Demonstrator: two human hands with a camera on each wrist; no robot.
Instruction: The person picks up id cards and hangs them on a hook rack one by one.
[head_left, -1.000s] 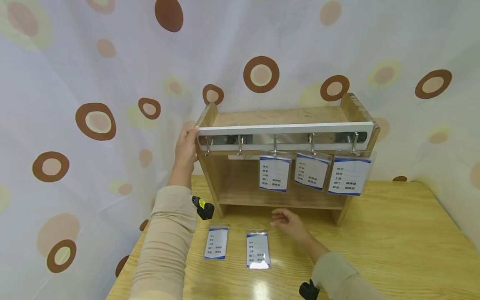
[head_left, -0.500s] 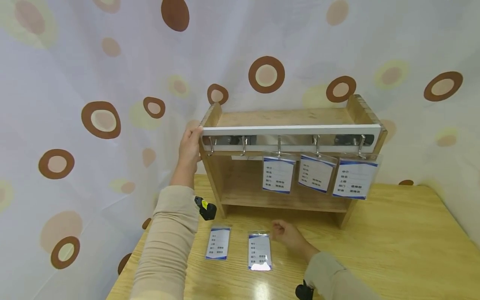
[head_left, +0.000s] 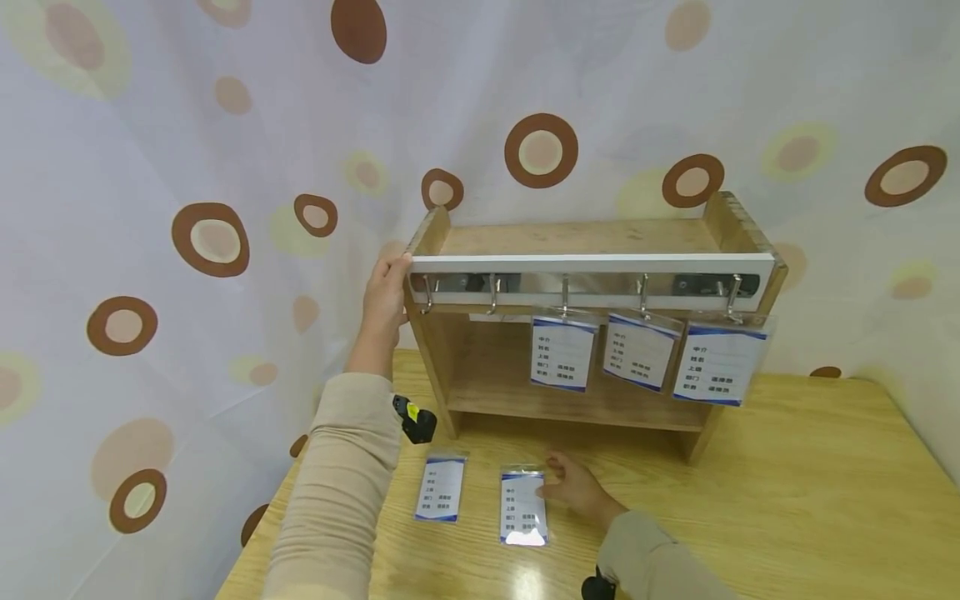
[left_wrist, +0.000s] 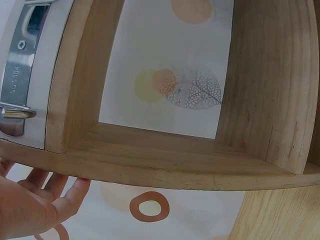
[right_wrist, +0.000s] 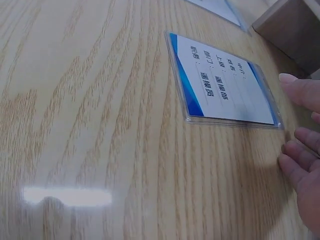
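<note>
**Right hand (head_left: 579, 490) swings down beside the badge (head_left: 522, 504)**

Down it has come, from just below the bottom board of the rack (head_left: 592, 237) a second ago to the right edge of that badge, low in the middle of the head view. And here's the relation that counts: the badge lies directly left of the hand, flat on the table (head_left: 795, 483), its long axis running up and down the frame with the clear end toward the rack. Right hand close in, thumb and fingers parted, nothing between them; in the right wrist view the thumb hovers just off that clear end. Is there contact at the edge? Can't tell from these angles.

Left hand (head_left: 382, 296) is much farther off, up and to the left, fingers spread against the rack's outer left side, just as in the earlier frame. So the two hands are well apart, and the right is plainly the nearer one.

What else differs? Very little! The whole head view has slid slightly, everything drifting right. Second badge (head_left: 441, 490) lies further left, untouched; three hanging badges (head_left: 642, 352) fill the right of the rail, and the two leftmost hooks (head_left: 493, 292) are bare.
</note>
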